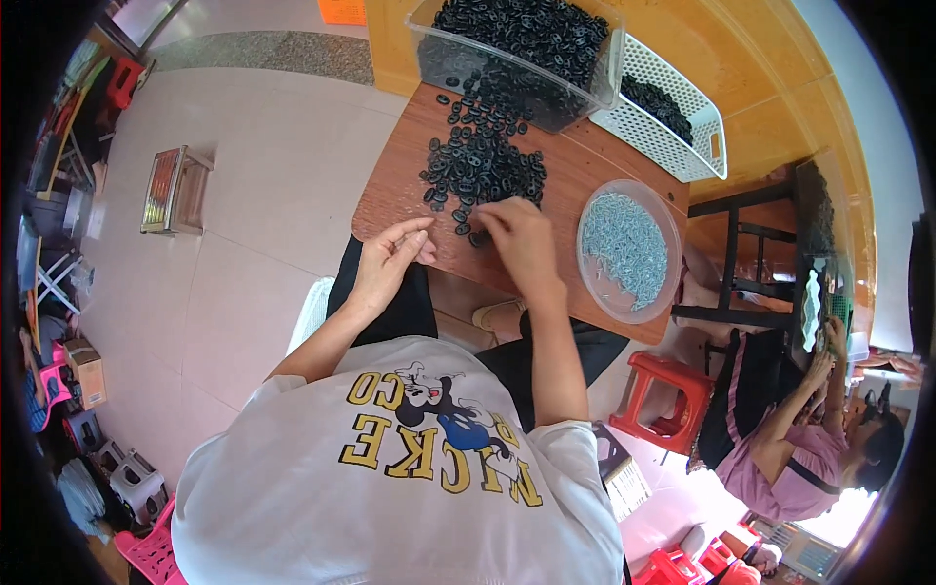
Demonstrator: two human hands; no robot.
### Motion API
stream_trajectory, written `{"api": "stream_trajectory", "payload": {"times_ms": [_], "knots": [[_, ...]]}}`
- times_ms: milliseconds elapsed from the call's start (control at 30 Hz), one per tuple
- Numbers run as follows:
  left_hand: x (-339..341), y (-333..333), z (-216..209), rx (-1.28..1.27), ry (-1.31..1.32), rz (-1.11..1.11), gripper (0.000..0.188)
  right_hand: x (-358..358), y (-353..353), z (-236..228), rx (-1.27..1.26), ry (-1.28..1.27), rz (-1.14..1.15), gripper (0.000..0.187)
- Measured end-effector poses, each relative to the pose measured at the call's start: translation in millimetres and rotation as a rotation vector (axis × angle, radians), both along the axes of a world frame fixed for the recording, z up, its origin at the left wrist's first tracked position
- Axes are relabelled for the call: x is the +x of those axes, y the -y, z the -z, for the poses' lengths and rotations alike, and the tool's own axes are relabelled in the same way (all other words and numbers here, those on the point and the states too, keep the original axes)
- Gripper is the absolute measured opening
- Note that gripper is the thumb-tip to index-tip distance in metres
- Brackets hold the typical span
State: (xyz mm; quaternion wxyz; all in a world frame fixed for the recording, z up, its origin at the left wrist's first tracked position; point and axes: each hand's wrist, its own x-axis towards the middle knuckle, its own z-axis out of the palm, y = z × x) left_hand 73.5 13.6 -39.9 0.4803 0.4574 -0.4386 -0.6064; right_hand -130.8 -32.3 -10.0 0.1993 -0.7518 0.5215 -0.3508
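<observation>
A brown wood-grain table (395, 185) stands between pale floor tiles (263, 166) on the left and a yellow-orange panel behind it. On it, toward the left, lies a loose heap of black oval pieces (473, 166), thinning to a few strays near the close edge. The person's right hand (519, 234) bends over those strays, fingers and thumb drawn in; whether they grip a piece is hidden. The left hand (392, 253) is at the near left edge, index finger reaching forward, thumb close under it and the other fingers curled; I cannot tell if it has hold of anything. Wood shows between the heap and the left edge, and in a wider strip between the heap and a round clear tub (675, 268) on the right, which holds small silvery screw-like parts (624, 249) and sits close to the right edge. At the far side, a clear bin (618, 63) is heaped with more black ovals, and a trail of them joins it to the heap. Right beside it, a white perforated basket (648, 148) carries dark pieces. Beyond the right edge are a red stool (668, 402) and a co-worker in pink (780, 453); a metal stool (177, 190) stands on the tiles, well apart.
</observation>
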Motion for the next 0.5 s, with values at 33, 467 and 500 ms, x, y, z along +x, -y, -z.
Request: {"api": "stream_trajectory", "payload": {"times_ms": [33, 467, 500], "knots": [[0, 2, -2, 0.003, 0.003, 0.001, 0.030, 6, 1, 7, 0.003, 0.003, 0.001, 0.011], [0, 7, 1, 0.053, -0.017, 0.011, 0.026, 30, 10, 19, -0.064, -0.298, 0.088, 0.012], [-2, 7, 1, 0.057, -0.023, 0.013, 0.026, 30, 10, 18, -0.077, -0.341, 0.092, 0.011]]}}
